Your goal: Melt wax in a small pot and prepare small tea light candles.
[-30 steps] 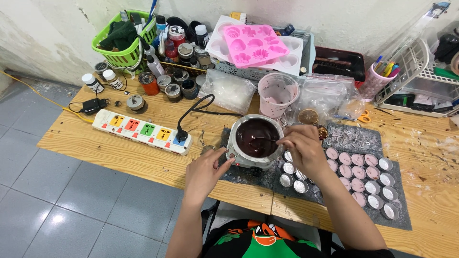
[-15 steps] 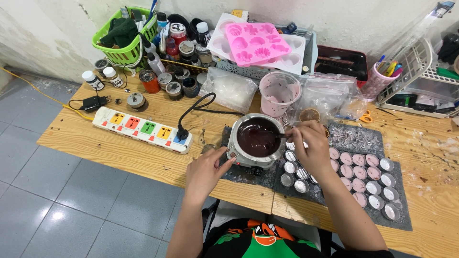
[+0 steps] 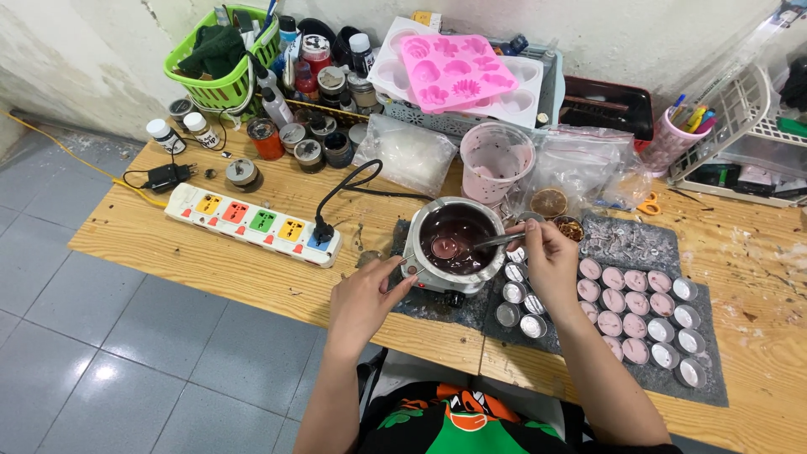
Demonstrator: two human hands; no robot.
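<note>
Bare forearms; black top, orange-green print; no gloves.

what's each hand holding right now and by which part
Right hand holds a metal spoon by its handle end, bowl over the melting pot. Left hand grips the pot's side handle.

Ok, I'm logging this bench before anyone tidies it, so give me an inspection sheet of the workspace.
Surface: wooden table, grey mat spattered with residue.
Job's things: melting pot of dark liquid; spoon in it; small metal cups, some filled pink.
Clutter: pink mould, green basket, jars, plastic bags.
Hands: left hand at the pot's left side; right hand holds the spoon.
Cables: black cord plugged into power strip.
Surroundings: tiled floor, scuffed wall.
</note>
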